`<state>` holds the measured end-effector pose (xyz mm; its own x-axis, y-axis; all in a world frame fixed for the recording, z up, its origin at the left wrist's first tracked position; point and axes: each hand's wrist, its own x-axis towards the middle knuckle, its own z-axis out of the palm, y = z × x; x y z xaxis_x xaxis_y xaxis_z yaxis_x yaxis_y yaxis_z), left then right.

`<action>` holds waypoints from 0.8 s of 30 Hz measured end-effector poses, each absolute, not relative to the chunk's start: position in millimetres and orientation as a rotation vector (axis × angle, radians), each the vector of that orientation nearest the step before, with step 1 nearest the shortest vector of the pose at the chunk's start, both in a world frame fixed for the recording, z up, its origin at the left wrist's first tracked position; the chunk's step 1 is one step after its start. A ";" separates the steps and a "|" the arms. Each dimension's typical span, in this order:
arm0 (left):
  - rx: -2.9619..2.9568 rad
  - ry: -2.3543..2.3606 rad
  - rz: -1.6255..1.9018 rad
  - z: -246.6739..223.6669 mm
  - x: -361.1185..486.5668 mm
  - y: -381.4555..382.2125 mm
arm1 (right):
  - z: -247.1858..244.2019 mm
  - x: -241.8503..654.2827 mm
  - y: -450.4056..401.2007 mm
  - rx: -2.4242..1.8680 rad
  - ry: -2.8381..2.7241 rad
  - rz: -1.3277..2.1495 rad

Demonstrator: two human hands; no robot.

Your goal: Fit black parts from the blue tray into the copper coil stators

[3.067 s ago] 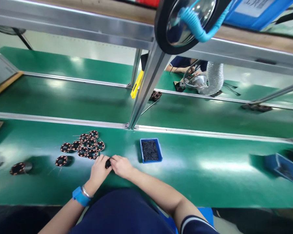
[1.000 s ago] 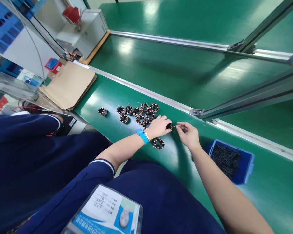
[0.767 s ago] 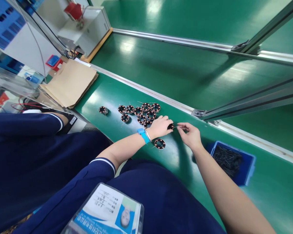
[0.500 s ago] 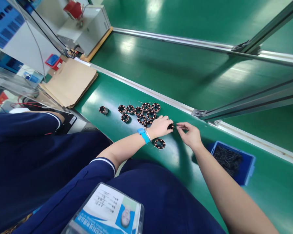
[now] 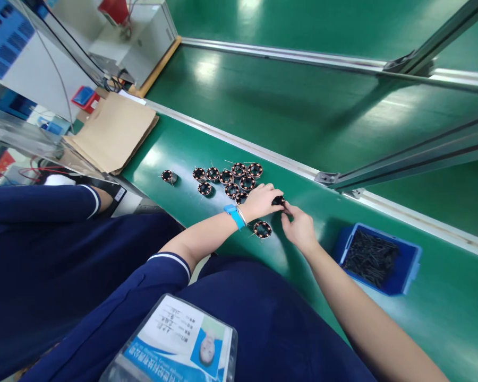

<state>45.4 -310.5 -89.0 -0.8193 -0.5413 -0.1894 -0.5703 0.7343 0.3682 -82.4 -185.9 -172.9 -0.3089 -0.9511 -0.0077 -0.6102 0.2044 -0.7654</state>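
My left hand (image 5: 263, 201) is closed around a small ring-shaped motor stator (image 5: 278, 200), dark inside with copper windings. At the stator's right edge, the fingers of my right hand (image 5: 299, 225) are pinched together. They cover the spot where a thin wire was visible earlier, so whether they grip that wire or the rim is hidden. Just below my left hand lies a single stator (image 5: 262, 229). A group of several stators (image 5: 231, 190) with thin wire ends sits to the left of the hand, partly covered by it. Farther left stands one more stator (image 5: 168, 176).
A blue bin (image 5: 412, 270) of black strip-like pieces (image 5: 370, 257) stands right of my right forearm. Brown cardboard sheets (image 5: 113, 130) lie at the bench's left end. A metal frame post (image 5: 414, 151) rises beyond the green bench (image 5: 302, 170). Another person's sleeve (image 5: 43, 207) is close on the left.
My right hand has moved left and in, from pulling a thin wire out from the stator to touching the stator's edge. My left hand keeps hold of the stator. The view has shifted slightly.
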 end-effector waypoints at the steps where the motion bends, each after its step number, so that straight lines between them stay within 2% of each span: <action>1: -0.941 2.854 0.642 -89.6 45.6 -309.5 | -174.5 -76.2 -186.0 -1.452 2.013 -0.923; 7: -1.081 2.800 0.614 -86.7 46.6 -300.1 | -154.7 -75.1 -182.6 -1.529 2.112 -0.935; 13: -1.221 2.840 0.507 -70.3 76.2 -313.0 | -106.2 -136.1 -89.8 -1.427 2.583 -0.989; 17: -1.346 2.754 0.312 -69.3 90.6 -328.2 | -113.0 -160.8 -40.5 -1.383 2.688 -0.868; 24: -1.007 2.850 0.354 -79.5 63.6 -332.4 | -129.4 -159.5 -39.8 -1.311 2.628 -0.935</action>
<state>63.6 -332.4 -79.5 -0.7767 -0.6070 -0.1682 -0.6297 0.7546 0.1847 -159.5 -39.8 -129.4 -0.6365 -0.7430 0.2070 -0.7069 0.4545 -0.5420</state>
